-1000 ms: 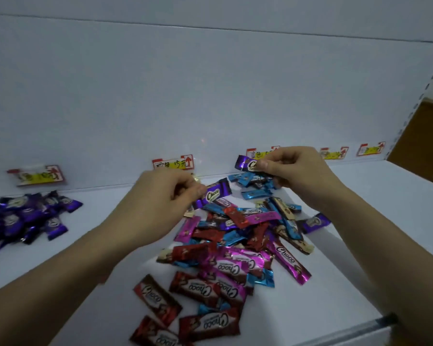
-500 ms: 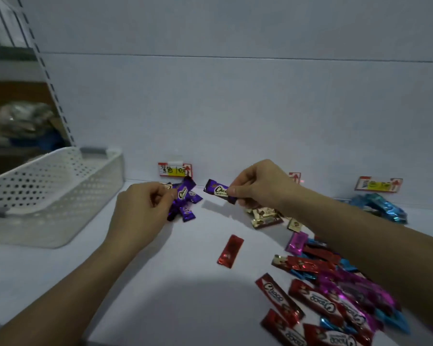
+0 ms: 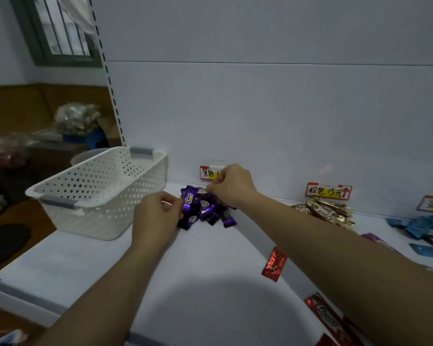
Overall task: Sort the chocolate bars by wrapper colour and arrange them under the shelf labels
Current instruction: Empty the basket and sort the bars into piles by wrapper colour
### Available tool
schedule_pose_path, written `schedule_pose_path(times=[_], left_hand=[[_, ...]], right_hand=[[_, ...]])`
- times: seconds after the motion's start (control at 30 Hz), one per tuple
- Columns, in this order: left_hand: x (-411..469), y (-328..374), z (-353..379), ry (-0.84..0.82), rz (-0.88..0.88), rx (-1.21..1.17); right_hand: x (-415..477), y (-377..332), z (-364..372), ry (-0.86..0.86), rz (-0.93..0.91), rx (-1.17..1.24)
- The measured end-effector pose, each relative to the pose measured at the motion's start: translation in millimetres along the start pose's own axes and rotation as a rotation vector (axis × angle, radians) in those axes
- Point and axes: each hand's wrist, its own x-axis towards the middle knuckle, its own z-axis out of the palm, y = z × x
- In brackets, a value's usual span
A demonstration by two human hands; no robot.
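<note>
A pile of purple-wrapped chocolate bars (image 3: 203, 208) lies against the back wall under the purple label (image 3: 208, 173). My left hand (image 3: 158, 213) is at the pile's left edge, thumb and finger pinched on a purple bar. From above, my right hand (image 3: 231, 186) reaches in with its fingertips closed on the end of another purple bar on top of the pile. It covers the label's right part. A brown label (image 3: 329, 191) has gold-brown bars (image 3: 323, 212) beneath it. Blue bars (image 3: 425, 228) lie further right.
A white perforated basket (image 3: 98, 186) stands on the shelf just left of the purple pile. One red bar (image 3: 274, 264) lies alone mid-shelf, and more red bars (image 3: 328, 318) sit at the lower right. The shelf's front edge (image 3: 23, 295) runs along the lower left.
The view has swung left from the mixed heap to the purple pile. Both hands, each carrying a purple bar, have moved forward and now rest at the pile under the purple label.
</note>
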Motion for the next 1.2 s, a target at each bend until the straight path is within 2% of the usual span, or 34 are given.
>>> schedule_pose_path(times=[0.13,0.3,0.43,0.53,0.63,0.77,0.93,1.03,1.13,1.2], left_hand=[[-2,0,0,-0.009,0.041,0.009],[-8,1,-3,-0.045,0.116,0.085],[-28,13,-5,-0.042,0.239,0.098],[-50,31,0,-0.216,0.41,0.123],[-73,58,12,-0.464,0.671,0.257],[-101,95,44,-0.71,0.784,0.273],[-117,123,82,-0.848,0.969,0.299],[-119,132,100,-0.938,1.013,0.293],[-123,130,114,-1.019,1.042,0.338],[-126,125,120,-1.0,1.046,0.331]], right_hand=[[-8,6,-7,0.012,-0.026,-0.028],[-44,25,-53,-0.028,-0.17,-0.133],[-89,49,-98,-0.206,-0.29,-0.473],[-123,71,-126,-0.239,-0.355,-0.638],[-151,91,-154,-0.252,-0.389,-0.641],[-180,115,-181,-0.24,-0.336,-0.638],[-210,139,-205,-0.187,-0.275,-0.636],[-227,149,-221,-0.114,-0.231,-0.583],[-236,152,-223,-0.181,-0.239,-0.532],[-236,156,-216,-0.244,-0.241,-0.593]])
